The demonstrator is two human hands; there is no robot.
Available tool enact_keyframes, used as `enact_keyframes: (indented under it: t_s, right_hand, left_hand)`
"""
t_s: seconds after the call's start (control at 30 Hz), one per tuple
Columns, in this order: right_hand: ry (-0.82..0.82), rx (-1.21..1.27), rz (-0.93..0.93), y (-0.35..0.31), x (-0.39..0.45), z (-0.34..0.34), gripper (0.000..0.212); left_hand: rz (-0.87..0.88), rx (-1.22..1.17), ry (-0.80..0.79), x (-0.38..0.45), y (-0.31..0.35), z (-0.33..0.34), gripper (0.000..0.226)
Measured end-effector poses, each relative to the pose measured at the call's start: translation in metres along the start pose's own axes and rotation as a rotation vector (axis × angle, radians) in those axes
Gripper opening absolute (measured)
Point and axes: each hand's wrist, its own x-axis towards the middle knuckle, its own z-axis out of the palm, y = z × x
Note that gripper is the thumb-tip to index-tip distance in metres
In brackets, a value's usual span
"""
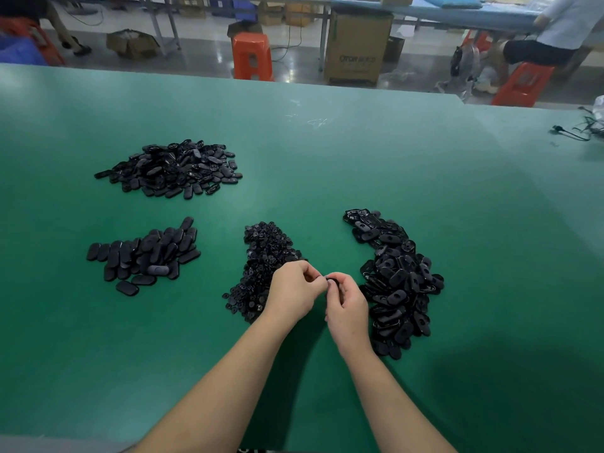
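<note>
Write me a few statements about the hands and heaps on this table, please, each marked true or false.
1. The left hand and the right hand together pinch one small black part. True.
2. Four heaps of black parts lie on the green table. True.
3. The smallest pieces lie right of the right hand. False: the heap of smallest pieces is beside the left hand; oval shells lie right.
4. The two left heaps touch. False: bare table parts the far heap and the near-left heap.
</note>
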Motion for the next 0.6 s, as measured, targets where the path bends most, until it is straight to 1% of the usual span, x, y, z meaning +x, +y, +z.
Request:
enact_keyframes:
  t_s: [0.13,0.33,0.6]
  right_hand:
    - [0.013,0.023,0.005,-0.001,0.0004,-0.0004,0.011]
    - [0.01,0.036,-0.014,-0.0005,0.0006,-0.0014,0.013]
    - [-0.001,0.027,-0.011,0.003,0.0007,-0.0004,0.013]
  left_hand:
    - [0.017,0.023,-0.016,0.0006,0.0033,0.0014,0.011]
    - [-0.006,-0.06,-0.093,0.0026,0.0002,-0.0052,0.008]
    - [-0.011,-0.042,-0.073,0.0024,-0.0029,-0.0041,0.01]
